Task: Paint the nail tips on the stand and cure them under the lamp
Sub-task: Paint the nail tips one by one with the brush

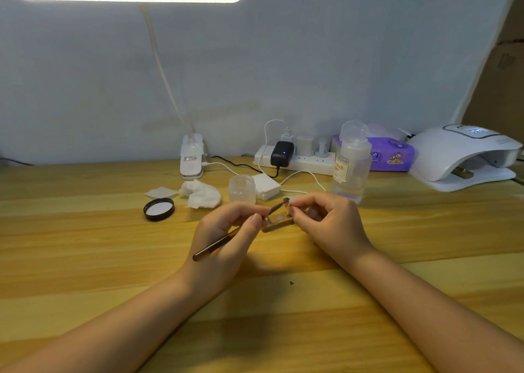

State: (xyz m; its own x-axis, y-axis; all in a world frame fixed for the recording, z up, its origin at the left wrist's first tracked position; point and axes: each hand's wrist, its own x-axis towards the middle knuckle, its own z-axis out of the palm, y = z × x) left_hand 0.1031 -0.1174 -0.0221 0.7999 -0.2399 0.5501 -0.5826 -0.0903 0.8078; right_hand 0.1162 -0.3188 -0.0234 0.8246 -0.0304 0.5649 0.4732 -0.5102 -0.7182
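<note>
A small gold stand (276, 224) lies on the wooden table (113, 259) between my hands. My left hand (226, 230) grips a thin dark brush (215, 247), and the bristle end touches a small nail tip (286, 201). My right hand (326, 219) pinches the little peg under that tip, just above the stand. A white curing lamp (465, 157) sits at the far right with its display lit; a second gold stand (462, 173) lies inside its opening.
Behind the hands stand a clear bottle (351, 168), a small open jar (242, 188), its black lid (158, 209), white wipes (201, 194) and a pad stack (266, 186). A power strip (295, 160), a purple tissue pack (391, 154) and a desk lamp base (192, 160) line the wall.
</note>
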